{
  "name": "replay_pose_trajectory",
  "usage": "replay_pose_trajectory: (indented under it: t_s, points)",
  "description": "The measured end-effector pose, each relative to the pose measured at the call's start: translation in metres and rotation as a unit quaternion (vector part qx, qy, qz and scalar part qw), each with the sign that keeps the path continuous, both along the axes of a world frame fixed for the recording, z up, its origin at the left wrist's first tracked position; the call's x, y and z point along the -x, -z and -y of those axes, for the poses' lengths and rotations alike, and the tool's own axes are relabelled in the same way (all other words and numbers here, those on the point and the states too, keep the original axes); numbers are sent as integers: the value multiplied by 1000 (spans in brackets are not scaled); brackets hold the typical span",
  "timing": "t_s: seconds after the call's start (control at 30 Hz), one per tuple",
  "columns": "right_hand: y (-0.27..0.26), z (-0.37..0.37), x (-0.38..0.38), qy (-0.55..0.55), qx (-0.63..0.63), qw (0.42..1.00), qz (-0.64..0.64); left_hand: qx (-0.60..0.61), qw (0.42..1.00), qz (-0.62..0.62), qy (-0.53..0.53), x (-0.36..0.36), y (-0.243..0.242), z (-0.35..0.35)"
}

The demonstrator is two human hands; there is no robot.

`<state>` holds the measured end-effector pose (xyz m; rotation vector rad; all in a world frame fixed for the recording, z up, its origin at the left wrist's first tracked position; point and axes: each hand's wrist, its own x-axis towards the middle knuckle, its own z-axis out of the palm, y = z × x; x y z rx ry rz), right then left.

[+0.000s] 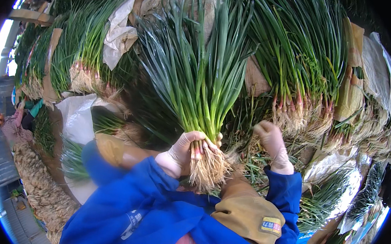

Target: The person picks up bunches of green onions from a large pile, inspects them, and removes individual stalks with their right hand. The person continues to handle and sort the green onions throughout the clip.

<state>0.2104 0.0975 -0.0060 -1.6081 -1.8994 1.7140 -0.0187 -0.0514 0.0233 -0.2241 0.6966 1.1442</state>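
Observation:
Gripped in my left hand is a bunch of long green allium plants, like garlic greens, held just above the pale roots. The leaves fan out away from me and the bushy roots hang toward my lap. My right hand, in what looks like a thin pale glove, is raised to the right of the bunch, apart from it. Its fingers are curled, and whether something small is between them cannot be told. Loose leaves and trimmings lie beneath it.
More rooted bunches lie at the upper right and upper left. White plastic sheeting is at the left, with another sheet at the right. A co-worker is at the far left, near a long fibrous heap.

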Motion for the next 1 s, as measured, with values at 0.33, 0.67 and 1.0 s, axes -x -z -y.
replay_pose_trajectory:
  t_s: [0.33,0.67,1.0]
  points:
    - [-10,-24,129,-48,-47,990,-124,86,980,-170,63,-28,-7,-4]
    - [-42,-12,129,93,72,960,-256,121,985,-123,-5,-31,-15,-3]
    - [-30,-23,23,246,-127,928,-250,-158,972,162,-64,44,-57,8]
